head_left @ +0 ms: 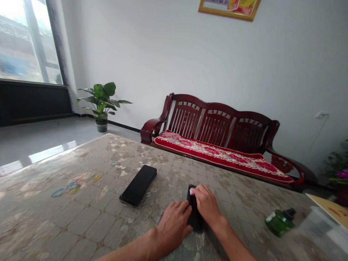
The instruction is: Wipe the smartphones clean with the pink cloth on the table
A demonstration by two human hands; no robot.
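A dark phone (pixel 196 220) lies on the table between my two hands, partly covered by them. My left hand (pixel 175 221) grips its near left side, fingers along the edge and thumb by the lower end. Over the upper end of the phone, my right hand (pixel 205 203) is closed in a pinch on a small whitish-pink piece (pixel 192 191); most of that piece is hidden, so I cannot tell whether it is cloth or tissue. Left of my hands, a second black phone (pixel 138 185) rests flat with its dark face up.
Several coloured elastic bands (pixel 73 186) are scattered on the patterned tablecloth (pixel 89 221) at left. A green bottle (pixel 280 222) and a clear plastic box (pixel 323 228) are at right. Beyond the table stand a wooden bench (pixel 206 123) and a potted plant (pixel 102 126).
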